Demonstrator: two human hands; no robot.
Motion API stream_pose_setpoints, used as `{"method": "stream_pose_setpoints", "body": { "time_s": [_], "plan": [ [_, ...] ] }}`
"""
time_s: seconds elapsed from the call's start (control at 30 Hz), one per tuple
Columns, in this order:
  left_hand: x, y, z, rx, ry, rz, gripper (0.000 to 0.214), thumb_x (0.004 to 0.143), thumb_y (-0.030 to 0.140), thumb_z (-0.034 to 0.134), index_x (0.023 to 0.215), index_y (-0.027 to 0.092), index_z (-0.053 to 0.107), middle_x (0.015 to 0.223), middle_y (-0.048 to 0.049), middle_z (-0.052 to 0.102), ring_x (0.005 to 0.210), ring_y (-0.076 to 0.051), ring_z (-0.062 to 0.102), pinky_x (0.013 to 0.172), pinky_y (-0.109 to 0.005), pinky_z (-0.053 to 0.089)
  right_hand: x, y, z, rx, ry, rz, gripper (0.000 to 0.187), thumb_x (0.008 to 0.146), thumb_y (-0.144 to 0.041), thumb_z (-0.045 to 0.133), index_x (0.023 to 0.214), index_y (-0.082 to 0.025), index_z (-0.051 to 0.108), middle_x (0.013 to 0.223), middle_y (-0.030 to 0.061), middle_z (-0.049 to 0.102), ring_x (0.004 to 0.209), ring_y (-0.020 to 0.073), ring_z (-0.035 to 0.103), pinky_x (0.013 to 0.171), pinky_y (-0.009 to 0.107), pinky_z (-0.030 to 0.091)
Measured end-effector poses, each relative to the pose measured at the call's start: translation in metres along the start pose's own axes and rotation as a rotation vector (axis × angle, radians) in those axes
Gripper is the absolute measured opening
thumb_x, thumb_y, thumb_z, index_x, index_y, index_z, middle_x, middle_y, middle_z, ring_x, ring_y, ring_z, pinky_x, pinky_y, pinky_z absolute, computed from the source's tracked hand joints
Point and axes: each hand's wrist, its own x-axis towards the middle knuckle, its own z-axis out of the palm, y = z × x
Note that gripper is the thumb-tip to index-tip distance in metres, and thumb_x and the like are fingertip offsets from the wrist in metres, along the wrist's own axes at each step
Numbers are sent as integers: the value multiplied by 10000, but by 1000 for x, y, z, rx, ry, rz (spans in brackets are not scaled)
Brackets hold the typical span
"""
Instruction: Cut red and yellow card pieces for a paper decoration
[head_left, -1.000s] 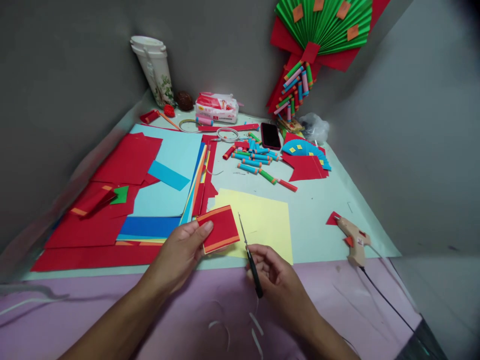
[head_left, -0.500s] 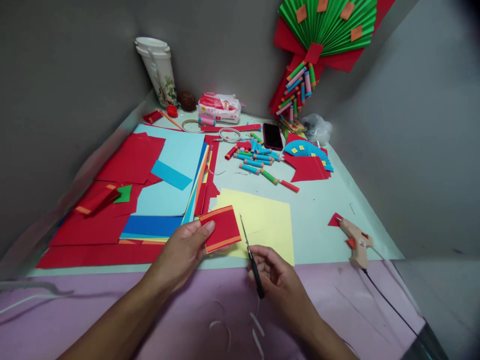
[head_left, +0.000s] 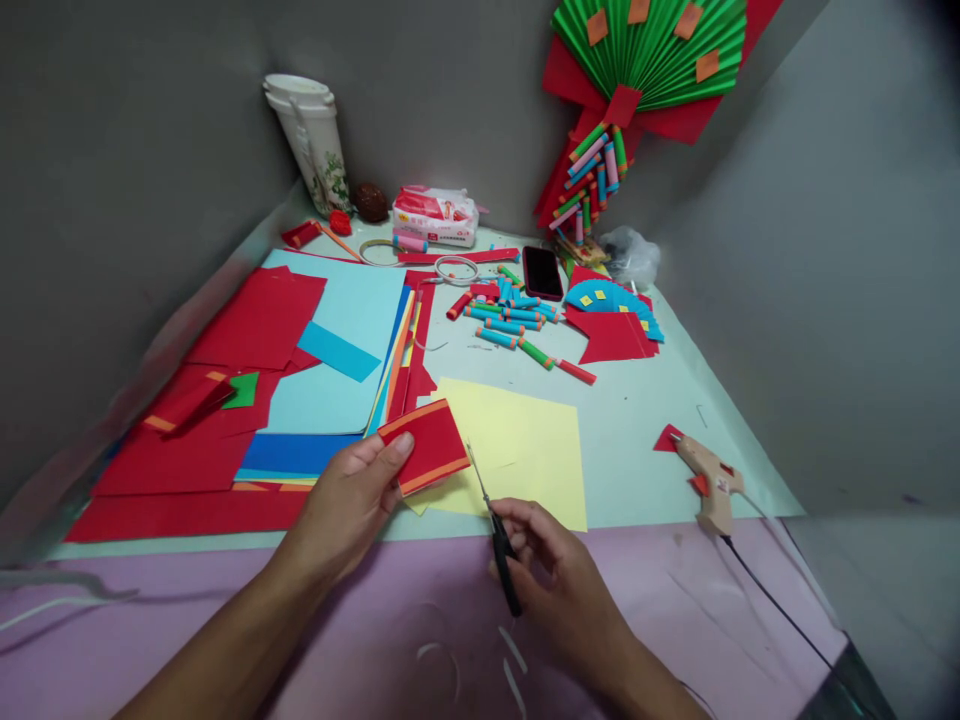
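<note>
Pinched between thumb and fingers of my left hand (head_left: 364, 490) is a red paper piece (head_left: 427, 445) with an orange strip along its top and bottom edges. My right hand (head_left: 551, 560) is closed round the black handles of a pair of scissors (head_left: 501, 545). The blades point up and away, close to the paper's right edge; whether they touch it I cannot tell. Beneath both lies a yellow paper sheet (head_left: 525, 450) on the pale green table cover. A stack of red, blue and light-blue paper (head_left: 337, 390) lies to the left.
A glue gun (head_left: 712, 480) with its cord rests at the right. Several small paper rolls (head_left: 510, 320), a phone (head_left: 542, 272) and a tissue pack (head_left: 435, 215) lie farther back. A white cup (head_left: 311, 140) stands back left; a green paper fan (head_left: 652, 50) leans on the wall.
My left hand has moved slightly left with the red paper, which is tilted a little more. My right hand and the scissors have shifted slightly down and left.
</note>
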Motion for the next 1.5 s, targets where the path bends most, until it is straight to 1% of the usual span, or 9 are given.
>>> {"method": "stream_pose_setpoints", "body": {
  "time_s": [0.23,0.37,0.5,0.87,1.07,1.2,1.37,1.43,1.5],
  "plan": [
    [-1,1,2,16,1,12,346,748,388,768,1018,173,743,923,-103,776,937,-314,710,716,-359,596,0,0,-1,-10,-1,-58,412,741,-142,541,1139,-221,617,842,-6,550,716,126,508,633,243,433],
    [0,-2,1,-13,-22,5,323,761,344,759,1041,183,734,952,-89,777,952,-299,710,718,-333,590,1,2,-1,-28,4,-62,423,740,-133,539,1143,-231,623,851,-4,550,723,126,508,635,244,431],
    [1,-4,-1,-33,-36,-1,379,749,331,771,1093,180,717,972,-88,776,949,-298,713,719,-330,588,1,1,-1,-26,10,-62,419,735,-138,543,1135,-231,629,841,-4,545,711,126,501,627,248,424],
    [-1,-3,0,-47,-28,-17,383,756,340,765,1102,183,717,992,-91,775,940,-298,718,727,-342,594,0,5,0,-21,6,-90,430,741,-116,533,1132,-263,634,850,-10,530,715,123,492,627,250,414],
    [1,-4,-2,-34,-29,-12,319,778,330,749,1060,181,731,1013,-85,771,954,-283,711,716,-309,588,0,6,0,-11,16,-102,418,751,-120,556,1131,-270,642,852,-9,529,724,125,493,635,250,419],
    [1,-3,-1,-41,-20,-22,320,768,344,758,1043,181,734,954,-79,779,892,-271,723,689,-304,586,1,7,-1,-5,21,-124,412,754,-113,563,1126,-269,649,840,-10,525,719,123,499,634,243,428],
    [0,-2,-1,2,9,-4,257,745,345,778,929,167,751,760,-68,770,752,-248,726,603,-277,570,1,8,-1,-32,40,-135,403,756,-109,562,1121,-252,656,828,-6,527,699,123,498,627,245,435],
    [-1,-1,0,-2,-14,-2,264,758,330,765,971,176,746,786,-69,773,798,-262,726,625,-291,574,1,8,-2,-42,41,-135,401,757,-108,558,1118,-250,656,823,-5,529,695,124,498,623,245,436],
    [-1,-1,0,-17,-38,-6,283,777,313,743,1030,187,733,887,-72,780,888,-277,720,678,-309,580,1,7,-2,-49,42,-131,398,757,-108,556,1116,-250,654,828,-4,531,696,125,500,621,245,437]
  ]
}}
